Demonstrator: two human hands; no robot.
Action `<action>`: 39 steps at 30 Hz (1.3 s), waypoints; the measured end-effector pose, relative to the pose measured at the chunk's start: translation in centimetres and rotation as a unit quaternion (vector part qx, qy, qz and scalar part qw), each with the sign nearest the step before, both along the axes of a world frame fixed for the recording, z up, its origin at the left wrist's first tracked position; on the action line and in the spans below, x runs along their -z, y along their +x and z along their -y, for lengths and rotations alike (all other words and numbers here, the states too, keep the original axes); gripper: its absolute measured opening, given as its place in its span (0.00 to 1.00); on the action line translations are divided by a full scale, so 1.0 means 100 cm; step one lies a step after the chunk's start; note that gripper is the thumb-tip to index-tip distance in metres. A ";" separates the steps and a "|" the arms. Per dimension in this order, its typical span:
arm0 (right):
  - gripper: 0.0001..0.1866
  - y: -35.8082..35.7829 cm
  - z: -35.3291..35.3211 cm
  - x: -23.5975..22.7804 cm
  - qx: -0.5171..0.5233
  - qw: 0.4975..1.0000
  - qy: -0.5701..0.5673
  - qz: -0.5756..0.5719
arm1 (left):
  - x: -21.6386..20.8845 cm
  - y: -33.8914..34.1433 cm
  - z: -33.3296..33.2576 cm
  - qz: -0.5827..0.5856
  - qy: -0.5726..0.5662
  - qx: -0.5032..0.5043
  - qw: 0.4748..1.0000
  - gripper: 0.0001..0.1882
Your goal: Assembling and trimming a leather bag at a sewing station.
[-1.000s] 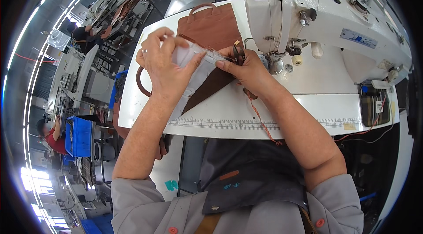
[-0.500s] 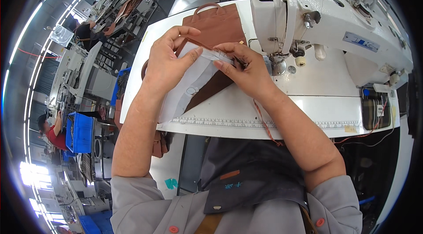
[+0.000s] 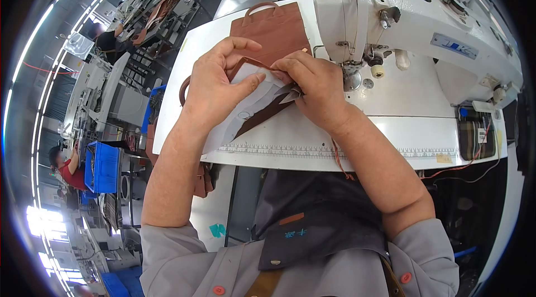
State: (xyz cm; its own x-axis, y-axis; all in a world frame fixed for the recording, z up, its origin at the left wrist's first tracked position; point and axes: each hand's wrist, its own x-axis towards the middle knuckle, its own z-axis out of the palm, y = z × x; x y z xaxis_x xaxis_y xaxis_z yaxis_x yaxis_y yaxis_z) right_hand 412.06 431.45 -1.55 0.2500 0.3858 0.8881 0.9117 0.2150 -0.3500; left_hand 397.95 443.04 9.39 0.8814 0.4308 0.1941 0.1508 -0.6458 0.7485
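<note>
A brown leather bag piece with white lining (image 3: pixel 245 113) is held up at a slant over the white sewing table. My left hand (image 3: pixel 215 87) is curled around its upper left edge, thumb against the lining. On the other side, my right hand (image 3: pixel 318 87) pinches the top edge between thumb and fingers. Grey metal blades, apparently thread snips (image 3: pixel 290 94), stick out below the right fingers; their handle is hidden in the hand. Behind lies a brown bag panel with a handle (image 3: pixel 279 29), flat on the table.
A white sewing machine (image 3: pixel 391 23) stands right of my right hand, its needle area close by. A ruler strip (image 3: pixel 279 150) runs along the table's near edge. An orange-red cord (image 3: pixel 339 160) hangs over that edge. Left, beyond the table, are a blue crate (image 3: pixel 102 168) and other people.
My right hand has turned over, knuckles up, and now pinches the top edge; the snips' blades show below it. The lined piece is tipped, showing more of its brown upper edge.
</note>
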 end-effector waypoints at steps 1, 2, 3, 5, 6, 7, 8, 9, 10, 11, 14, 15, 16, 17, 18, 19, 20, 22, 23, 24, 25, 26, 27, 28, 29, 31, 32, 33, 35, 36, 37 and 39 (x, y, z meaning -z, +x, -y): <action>0.17 -0.001 0.001 -0.001 0.021 1.000 -0.001 0.022 | 0.000 0.000 0.000 0.000 0.000 -0.001 1.000 0.22; 0.17 -0.001 0.001 -0.001 0.021 1.000 -0.001 0.022 | 0.000 0.000 -0.001 -0.012 0.007 -0.012 1.000 0.22; 0.16 0.000 0.001 -0.001 0.045 0.998 0.001 0.054 | 0.000 0.000 -0.001 -0.024 0.013 -0.022 0.999 0.22; 0.14 0.000 0.003 -0.001 0.069 0.994 0.003 0.086 | -0.003 0.001 0.002 -0.019 -0.004 -0.018 1.000 0.22; 0.13 -0.003 0.003 -0.003 0.084 0.992 0.003 0.094 | -0.004 0.001 0.003 -0.015 -0.021 -0.016 1.000 0.22; 0.12 -0.004 0.003 -0.003 0.098 0.990 0.003 0.103 | -0.004 0.001 0.002 -0.015 -0.020 -0.017 1.000 0.22; 0.12 -0.004 0.003 -0.003 0.097 0.990 0.003 0.102 | -0.003 0.000 -0.001 -0.020 -0.019 -0.016 1.000 0.23; 0.12 -0.003 0.004 -0.003 0.096 0.989 0.008 0.114 | -0.002 0.001 -0.001 -0.024 -0.018 -0.012 0.999 0.23; 0.12 -0.002 0.004 -0.003 0.094 0.987 0.013 0.127 | -0.003 0.001 -0.001 -0.024 -0.018 -0.011 0.999 0.23; 0.12 -0.002 0.005 -0.003 0.095 0.987 0.012 0.127 | -0.003 0.001 -0.001 -0.030 -0.029 -0.011 0.999 0.23; 0.12 -0.003 0.007 -0.005 0.093 0.988 0.003 0.125 | -0.003 0.001 0.003 -0.034 -0.032 -0.009 0.999 0.23; 0.12 -0.003 0.007 -0.006 0.081 0.990 -0.011 0.113 | -0.003 0.000 0.004 -0.031 -0.025 -0.007 0.999 0.24; 0.13 -0.003 0.008 -0.007 0.069 0.992 -0.025 0.101 | -0.003 0.000 0.003 -0.031 -0.025 -0.007 0.999 0.24; 0.13 -0.004 0.008 -0.006 0.069 0.992 -0.025 0.101 | -0.003 0.000 0.002 -0.034 -0.025 -0.006 0.999 0.24; 0.15 -0.005 0.008 -0.007 0.010 0.999 -0.041 0.027 | -0.003 0.000 0.000 -0.037 -0.024 -0.005 0.999 0.24; 0.16 -0.005 0.008 -0.007 -0.049 0.996 -0.057 -0.047 | -0.002 -0.001 -0.002 -0.037 -0.025 -0.005 0.999 0.24; 0.16 -0.004 0.007 -0.006 -0.049 0.996 -0.057 -0.047 | -0.002 -0.001 -0.005 -0.045 -0.019 -0.007 0.999 0.25; 0.22 0.002 0.004 -0.003 -0.169 0.969 -0.060 -0.172 | -0.002 0.000 -0.007 -0.054 -0.014 -0.008 0.998 0.25; 0.22 0.003 0.004 -0.002 -0.169 0.969 -0.060 -0.173 | -0.003 0.000 -0.006 -0.056 -0.026 -0.007 0.998 0.25; 0.22 0.004 0.005 -0.003 -0.167 0.967 -0.072 -0.176 | -0.004 0.000 -0.006 -0.057 -0.038 -0.006 0.998 0.25; 0.22 0.004 0.004 -0.004 -0.166 0.966 -0.085 -0.179 | -0.004 -0.001 -0.006 -0.056 -0.039 -0.007 0.998 0.25; 0.22 0.002 0.003 -0.003 -0.166 0.966 -0.086 -0.178 | -0.004 -0.002 -0.007 -0.048 -0.048 -0.013 0.998 0.25; 0.20 0.001 0.002 -0.001 -0.139 0.980 -0.047 -0.133 | -0.004 -0.002 -0.007 -0.040 -0.056 -0.018 0.997 0.25; 0.18 -0.001 0.001 -0.001 -0.111 0.990 -0.009 -0.087 | -0.005 -0.001 -0.008 -0.039 -0.056 -0.018 0.997 0.25; 0.18 -0.002 0.002 -0.001 -0.112 0.990 -0.009 -0.086 | -0.005 0.000 -0.008 -0.045 -0.050 -0.021 0.997 0.25; 0.15 -0.005 0.006 -0.004 0.014 0.999 0.012 0.031 | -0.004 0.000 -0.009 -0.052 -0.046 -0.027 0.997 0.25; 0.15 -0.004 0.007 -0.005 0.012 0.999 0.012 0.031 | -0.003 0.000 -0.009 -0.042 -0.042 -0.022 0.998 0.25; 0.16 -0.003 0.009 -0.006 0.022 0.998 0.007 0.060 | -0.003 0.000 -0.009 -0.033 -0.038 -0.017 0.999 0.25; 0.17 -0.004 0.009 -0.007 0.031 0.995 0.002 0.090 | -0.004 0.002 -0.004 -0.028 -0.057 -0.028 0.998 0.25; 0.16 -0.004 0.009 -0.007 0.042 0.994 0.010 0.097 | -0.004 0.002 -0.003 -0.023 -0.075 -0.039 0.996 0.25; 0.16 -0.004 0.009 -0.007 0.053 0.993 0.018 0.105 | -0.004 0.002 -0.004 -0.023 -0.075 -0.038 0.996 0.25; 0.16 -0.004 0.011 -0.009 0.064 0.990 0.019 0.123 | -0.005 0.001 -0.005 -0.043 -0.037 -0.030 0.998 0.25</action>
State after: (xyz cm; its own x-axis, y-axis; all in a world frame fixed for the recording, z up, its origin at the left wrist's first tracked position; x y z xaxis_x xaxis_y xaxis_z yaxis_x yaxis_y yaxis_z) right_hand 411.68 430.37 -0.61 0.0687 0.3299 0.9415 0.9891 0.1010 -0.1076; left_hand 398.01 443.52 9.92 0.8658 0.4934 0.0840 0.2535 -0.5771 0.7764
